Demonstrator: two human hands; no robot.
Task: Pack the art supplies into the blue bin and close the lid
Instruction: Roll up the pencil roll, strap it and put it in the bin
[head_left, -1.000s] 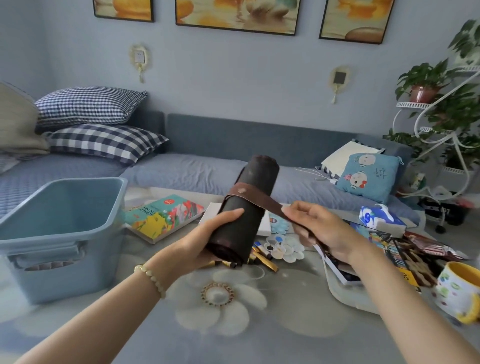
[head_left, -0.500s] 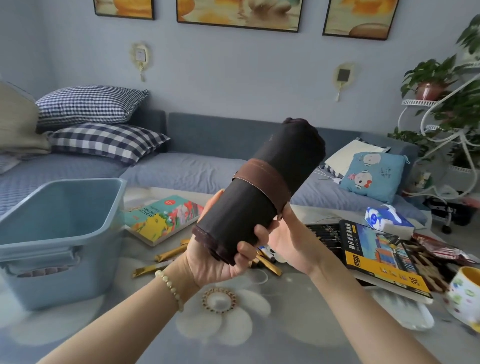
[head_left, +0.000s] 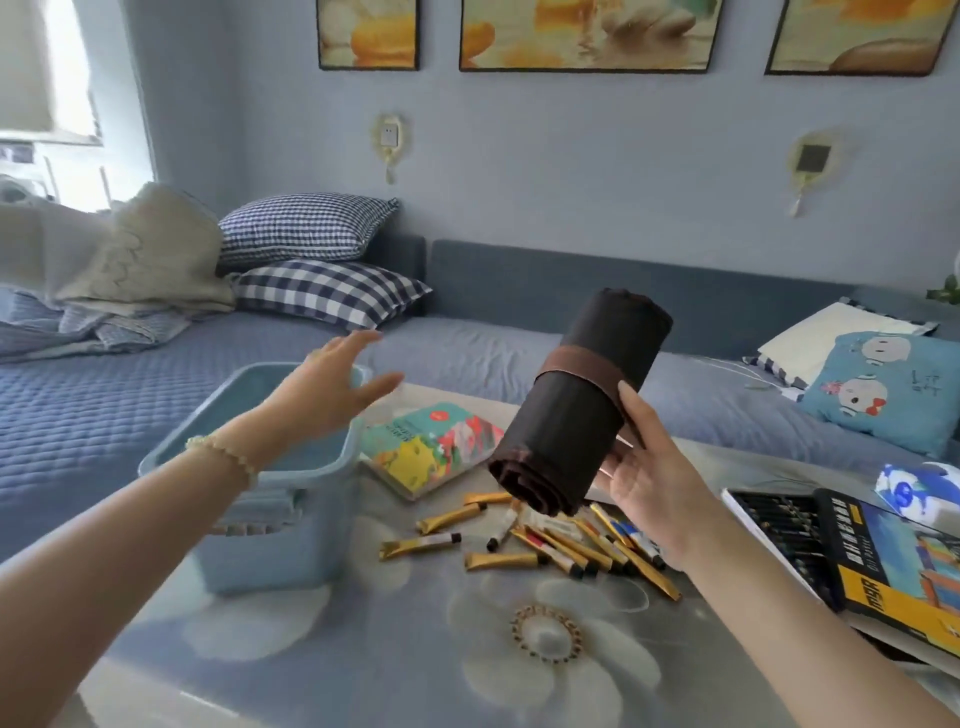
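My right hand (head_left: 641, 467) grips a dark brown rolled fabric case (head_left: 576, 405) with a lighter brown strap around it, tilted in the air above the table. My left hand (head_left: 332, 387) hovers with straight fingers over the open blue bin (head_left: 291, 478), holding nothing. The bin stands at the table's left with no lid on it. Several gold paint tubes (head_left: 545, 535) lie scattered on the table below the roll. A colourful book (head_left: 431, 447) lies beside the bin. A box of oil pastels (head_left: 883, 566) lies at the right.
The table has a blue floral cloth (head_left: 467, 649) with a ring-shaped ornament (head_left: 545, 634) near the front. A blue-and-white packet (head_left: 914, 483) lies at the far right. Behind the table runs a blue sofa bed with checked pillows (head_left: 311, 260) and a cartoon cushion (head_left: 883, 389).
My left hand has let go of the roll and moved left over the bin. The roll now rests in my right hand alone. The view has shifted left.
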